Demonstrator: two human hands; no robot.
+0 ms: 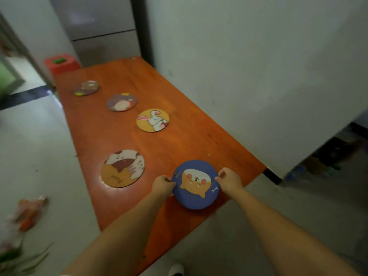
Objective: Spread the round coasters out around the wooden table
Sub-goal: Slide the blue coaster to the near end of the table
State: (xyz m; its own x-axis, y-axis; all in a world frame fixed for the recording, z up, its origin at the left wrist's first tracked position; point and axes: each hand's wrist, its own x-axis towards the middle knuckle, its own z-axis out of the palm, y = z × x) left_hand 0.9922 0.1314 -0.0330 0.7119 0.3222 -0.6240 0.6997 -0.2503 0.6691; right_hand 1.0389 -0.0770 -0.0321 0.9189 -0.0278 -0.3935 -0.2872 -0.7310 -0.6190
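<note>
Blue dog coaster [196,185] sits at 5 o'clock on the orange wooden worktop [179,140], pinched at its edges by the left hand [162,185] and right hand [229,179]. Four more coasters lie apart toward 11 o'clock; the two farthest are too blurry to make out.

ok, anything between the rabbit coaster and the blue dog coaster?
No. In the head view, only bare wooden table lies between the rabbit coaster and the blue dog coaster.
</note>
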